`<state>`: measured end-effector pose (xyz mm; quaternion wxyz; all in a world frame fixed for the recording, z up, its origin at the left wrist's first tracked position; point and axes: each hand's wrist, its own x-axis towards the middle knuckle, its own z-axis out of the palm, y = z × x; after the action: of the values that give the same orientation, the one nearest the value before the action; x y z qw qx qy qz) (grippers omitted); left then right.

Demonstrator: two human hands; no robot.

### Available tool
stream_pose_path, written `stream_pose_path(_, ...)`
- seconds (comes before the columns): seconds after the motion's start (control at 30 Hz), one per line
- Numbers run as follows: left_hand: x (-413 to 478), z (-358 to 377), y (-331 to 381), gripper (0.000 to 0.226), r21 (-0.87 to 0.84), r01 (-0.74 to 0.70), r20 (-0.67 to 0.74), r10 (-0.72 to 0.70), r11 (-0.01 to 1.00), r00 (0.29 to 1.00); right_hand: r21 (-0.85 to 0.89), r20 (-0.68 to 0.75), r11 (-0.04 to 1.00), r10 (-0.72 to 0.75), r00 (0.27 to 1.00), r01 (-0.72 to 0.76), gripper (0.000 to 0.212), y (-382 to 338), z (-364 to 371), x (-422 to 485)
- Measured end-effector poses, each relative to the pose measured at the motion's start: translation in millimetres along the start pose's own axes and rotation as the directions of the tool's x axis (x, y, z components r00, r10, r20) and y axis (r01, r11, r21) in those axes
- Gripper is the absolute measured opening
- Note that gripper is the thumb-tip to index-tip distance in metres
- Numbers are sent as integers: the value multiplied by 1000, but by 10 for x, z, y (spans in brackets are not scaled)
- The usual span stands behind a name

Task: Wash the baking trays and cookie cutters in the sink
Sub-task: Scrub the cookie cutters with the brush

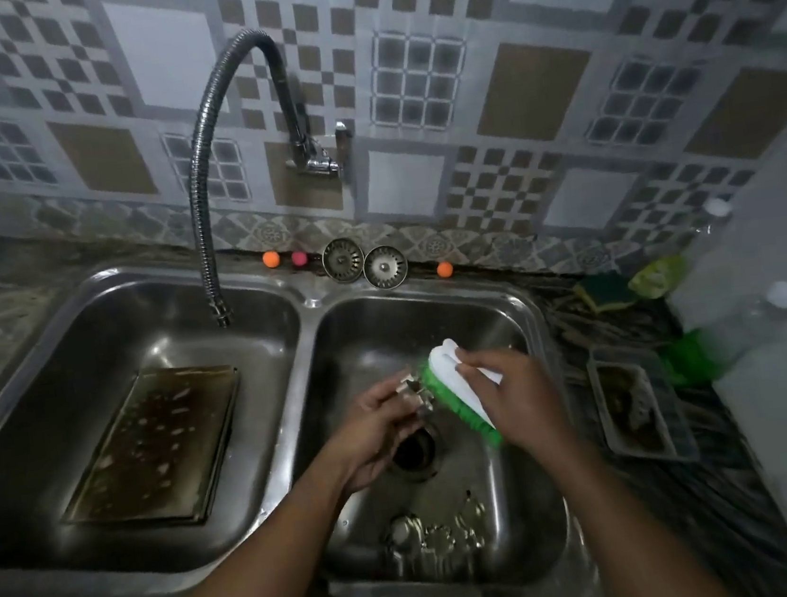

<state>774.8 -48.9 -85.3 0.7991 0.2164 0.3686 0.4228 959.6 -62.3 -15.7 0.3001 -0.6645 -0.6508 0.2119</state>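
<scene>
— Since the left hand (378, 429) grips the small cookie cutter (415, 392) right over the drain (412, 449) of the right basin (482, 307), I take it the scrubbings are meant to fall straight down the hole?

— That is my reading. The fingers curl round the cutter and turn it toward the brush (442, 366). The right hand (507, 393) clasps that by its white back, with the green bristles against the metal.

— And the big baking tray (152, 447)?

— It lies flat on the floor of the left basin (89, 335), near the spout of the hose tap (202, 173), with pale flecks on its dark face (soaking, I would guess, though I see no water running). More cutters (435, 536) lie in a heap at the near end of the right basin, apart from the hands. They are either waiting their turn or done; I cannot tell which.

— Is there a second tray?

— A smaller tray (637, 402) sits on the bench (701, 483) just right of the sink, handy for later. Something dark is in it, too blurred to name.

— Anything else you can't make out?

— The shape of the held cutter, since the fingers cover most of it. The heap melts into the glare of the steel, so I will not count it. The bottles (729, 306) at the far right are smeared by blur.
</scene>
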Motion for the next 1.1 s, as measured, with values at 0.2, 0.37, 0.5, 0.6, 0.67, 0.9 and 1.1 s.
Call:
stream_pose_path(0.2, 66, 57, 39, 37, 79, -81, -64, 86, 994, 994, -36, 9, 999, 39, 999, -38, 22, -45, 191, 177)
stream_pose_path(0.37, 150, -27, 138, 37, 58, -83, -143, 90, 995, 986, 114, -49, 988, 108, 993, -102, 23, -45, 396, 215)
stream_pose_path(0.5, 180, -99, 166, 36, 44, -53, -135, 59, 998, 989, 251, 39, 958, 131, 991, -137, 18, -17, 319, 174)
stream_pose_path(0.6, 174, -102, 158, 37, -13, -12, -116, 11, 1000, 993, 275, 63, 950, 133, 989, -145, 20, 42, 236, 123)
stream_pose_path(0.67, 174, -76, 168, 35, -76, 0, -70, -5, 997, 998, 269, 42, 951, 146, 988, -152, 19, 45, 202, 85)
stream_pose_path(0.9, 247, 227, 169, 26, -270, 39, -132, -77, 962, 988, 230, -216, 971, -12, 976, 63, 20, -119, 330, -39)
stream_pose_path(1.1, 235, 314, 146, 45, -546, 64, -130, -160, 835, 978, 54, -305, 978, -178, 935, 204, 28, -42, 505, -118)
